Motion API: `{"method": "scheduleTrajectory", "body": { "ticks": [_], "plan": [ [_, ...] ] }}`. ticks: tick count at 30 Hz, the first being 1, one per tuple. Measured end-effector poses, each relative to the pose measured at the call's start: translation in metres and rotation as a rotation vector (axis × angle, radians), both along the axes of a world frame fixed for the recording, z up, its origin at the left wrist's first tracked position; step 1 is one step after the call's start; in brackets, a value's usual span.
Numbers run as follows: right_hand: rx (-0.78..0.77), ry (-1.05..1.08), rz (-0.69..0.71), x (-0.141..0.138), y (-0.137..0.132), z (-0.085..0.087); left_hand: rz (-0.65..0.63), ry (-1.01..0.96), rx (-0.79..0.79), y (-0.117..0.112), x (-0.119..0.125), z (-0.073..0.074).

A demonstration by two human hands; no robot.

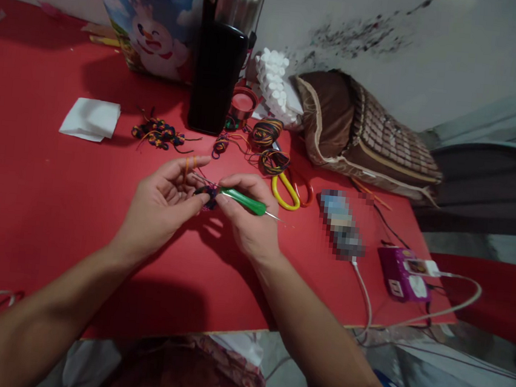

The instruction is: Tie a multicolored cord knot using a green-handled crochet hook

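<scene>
My left hand pinches a small dark crochet piece, and orange yarn loops around its raised index finger. In my right hand is a crochet hook with a green handle. The hook's thin metal end reaches toward the crochet piece, where the fingers partly hide it. A second metal tip sticks out behind the handle to the right. Beyond my hands lie multicoloured yarn balls, joined by loose strands. Left of them is a clump of finished-looking knotted yarn pieces in dark and orange colours.
Yellow-and-red-handled scissors lie right of my hands on the red table. A black phone leans upright behind, near a printed bag. A folded white paper, a brown cushion, a blurred phone and a purple power box with cables surround the work.
</scene>
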State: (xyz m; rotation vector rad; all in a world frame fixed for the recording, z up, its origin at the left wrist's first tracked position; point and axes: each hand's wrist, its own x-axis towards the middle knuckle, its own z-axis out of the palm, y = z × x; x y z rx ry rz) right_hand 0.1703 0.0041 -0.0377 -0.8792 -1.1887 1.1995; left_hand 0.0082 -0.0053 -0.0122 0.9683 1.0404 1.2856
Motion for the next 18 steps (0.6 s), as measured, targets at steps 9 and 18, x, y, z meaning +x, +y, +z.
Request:
{"method": "scheduleTrajectory", "body": {
  "ticks": [9, 18],
  "plan": [
    [0.057, -0.093, -0.042, 0.0000, -0.0008, 0.0025, -0.025, -0.061, -0.035, -0.0018, -0.0018, -0.0005],
    [0.064, -0.077, -0.011, 0.0027, -0.0004, -0.0021, -0.024, -0.200, -0.087, 0.0001, -0.0017, 0.0015]
  ]
}}
